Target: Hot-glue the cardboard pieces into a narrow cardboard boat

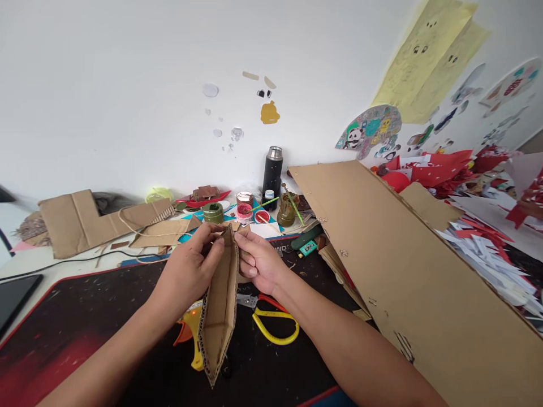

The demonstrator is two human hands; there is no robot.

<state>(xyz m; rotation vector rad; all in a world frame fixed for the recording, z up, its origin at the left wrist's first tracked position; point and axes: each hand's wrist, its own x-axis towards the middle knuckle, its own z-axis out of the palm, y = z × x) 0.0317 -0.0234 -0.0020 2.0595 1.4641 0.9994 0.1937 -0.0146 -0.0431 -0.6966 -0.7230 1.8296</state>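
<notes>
Between my two hands is a long, narrow cardboard boat shape (219, 316) with raised side walls and a pointed near end. My left hand (195, 257) grips its far end from the left, thumb pressed against the wall. From the right, my right hand (258, 257) pinches the same far tip between thumb and fingers. Below it on the dark mat lie scissors (275, 330) with yellow and red handles, just right of the cardboard. A yellow-orange glue gun (193, 333) with a small lit spot lies partly hidden behind its left wall.
A large cardboard sheet (365, 243) leans across the right side. Behind the mat (106, 328) stand a black thermos (272, 175), paint jars (213, 213) and brushes. Cut cardboard (72, 223) lies at the left, and paper scraps (492, 265) are heaped far right.
</notes>
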